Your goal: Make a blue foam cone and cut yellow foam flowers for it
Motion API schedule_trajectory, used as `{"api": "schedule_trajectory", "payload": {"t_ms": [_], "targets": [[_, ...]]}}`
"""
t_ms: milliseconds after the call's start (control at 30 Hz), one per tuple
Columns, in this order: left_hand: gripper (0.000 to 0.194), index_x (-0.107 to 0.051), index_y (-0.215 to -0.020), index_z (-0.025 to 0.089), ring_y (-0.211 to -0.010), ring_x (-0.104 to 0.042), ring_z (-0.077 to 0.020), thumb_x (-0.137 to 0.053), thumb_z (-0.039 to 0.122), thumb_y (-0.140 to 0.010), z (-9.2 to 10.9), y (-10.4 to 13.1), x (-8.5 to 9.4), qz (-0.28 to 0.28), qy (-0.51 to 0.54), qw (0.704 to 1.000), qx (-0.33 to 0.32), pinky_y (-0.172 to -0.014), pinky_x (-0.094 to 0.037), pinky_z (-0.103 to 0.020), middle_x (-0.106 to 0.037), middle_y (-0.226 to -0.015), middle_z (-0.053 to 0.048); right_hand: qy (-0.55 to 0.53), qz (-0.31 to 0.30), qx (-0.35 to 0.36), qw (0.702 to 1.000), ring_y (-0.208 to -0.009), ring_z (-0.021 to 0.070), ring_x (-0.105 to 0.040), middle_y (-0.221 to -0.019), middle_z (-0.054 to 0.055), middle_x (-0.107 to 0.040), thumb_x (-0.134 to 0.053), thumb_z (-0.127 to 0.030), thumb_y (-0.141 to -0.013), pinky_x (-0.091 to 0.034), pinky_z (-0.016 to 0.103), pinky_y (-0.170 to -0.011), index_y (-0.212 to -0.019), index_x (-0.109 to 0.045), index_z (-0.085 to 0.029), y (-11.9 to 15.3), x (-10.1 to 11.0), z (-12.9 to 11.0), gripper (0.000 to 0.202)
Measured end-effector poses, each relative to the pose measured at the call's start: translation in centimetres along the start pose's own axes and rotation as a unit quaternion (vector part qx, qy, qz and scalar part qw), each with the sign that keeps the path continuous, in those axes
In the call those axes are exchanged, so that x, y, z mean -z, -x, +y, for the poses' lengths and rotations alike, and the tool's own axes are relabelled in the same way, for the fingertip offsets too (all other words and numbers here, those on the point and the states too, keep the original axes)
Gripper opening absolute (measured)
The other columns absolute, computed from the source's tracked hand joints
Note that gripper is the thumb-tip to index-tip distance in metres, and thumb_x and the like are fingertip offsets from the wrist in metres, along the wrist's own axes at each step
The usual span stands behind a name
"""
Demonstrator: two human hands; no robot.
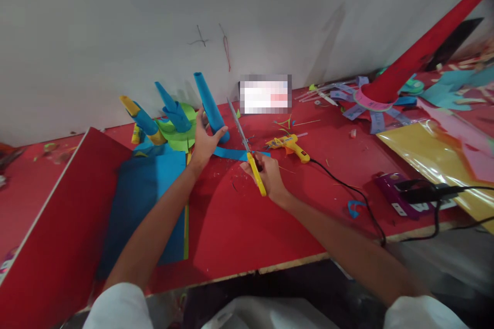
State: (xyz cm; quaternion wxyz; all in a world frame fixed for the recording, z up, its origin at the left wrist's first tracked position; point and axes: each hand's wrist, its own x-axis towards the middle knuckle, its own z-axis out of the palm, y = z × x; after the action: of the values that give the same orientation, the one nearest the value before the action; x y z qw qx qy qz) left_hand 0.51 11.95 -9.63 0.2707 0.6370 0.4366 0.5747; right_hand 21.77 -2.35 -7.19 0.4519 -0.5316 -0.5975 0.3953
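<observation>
My left hand is wrapped round the lower part of an upright, slightly tilted blue paper tube. Yellow-handled scissors are in my right hand, their long blades pointing up and away. A narrow blue strip runs from near the tube's foot to beneath the scissors. Left of my left hand stand a blue cone on green leaf shapes and a blue tube with yellow ends. The yellow glue gun lies to the right of the scissors.
Blue sheets lie beside a red upright panel on the left. A blurred-out screen leans at the wall. On the right are a red cone, gold sheet, purple power strip and black cables.
</observation>
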Motion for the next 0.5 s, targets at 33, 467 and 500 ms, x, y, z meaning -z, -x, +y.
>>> {"api": "schedule_trajectory", "payload": {"t_ms": [33,467,500], "targets": [[0.094,-0.04,-0.159,0.029,-0.148,-0.057,-0.0306,-0.087,0.055,-0.082,0.4,0.3,0.2,-0.003,-0.004,1.0,-0.008,-0.122,-0.05,-0.046,-0.059,-0.155,-0.015,-0.004,0.001,-0.002,1.0,-0.059,0.0116,-0.033,-0.062,-0.006,-0.036,-0.065,-0.081,-0.082,-0.025,0.028,-0.054,-0.07,-0.043,-0.025,0.0,0.0,0.0,0.062],[0.042,-0.059,-0.119,0.026,-0.107,-0.069,-0.0205,-0.074,0.057,-0.096,5.8,4.5,2.8,0.089,-0.083,0.992,0.023,-0.095,-0.059,-0.036,-0.067,-0.117,-0.007,-0.07,-0.024,-0.008,0.997,-0.054,0.0131,-0.042,-0.058,-0.005,-0.042,-0.072,-0.081,-0.08,-0.03,0.027,-0.048,-0.071,-0.046,-0.026,0.8,-0.3,-0.2,0.062],[0.053,-0.055,-0.13,0.027,-0.116,-0.068,-0.0224,-0.08,0.053,-0.091,5.7,4.1,2.5,0.075,-0.084,0.993,0.032,-0.099,-0.059,-0.038,-0.065,-0.129,-0.01,-0.071,-0.023,-0.008,0.997,-0.053,0.0129,-0.041,-0.058,-0.005,-0.041,-0.072,-0.082,-0.079,-0.029,0.027,-0.048,-0.071,-0.045,-0.026,0.8,-0.3,-0.1,0.062]]}}
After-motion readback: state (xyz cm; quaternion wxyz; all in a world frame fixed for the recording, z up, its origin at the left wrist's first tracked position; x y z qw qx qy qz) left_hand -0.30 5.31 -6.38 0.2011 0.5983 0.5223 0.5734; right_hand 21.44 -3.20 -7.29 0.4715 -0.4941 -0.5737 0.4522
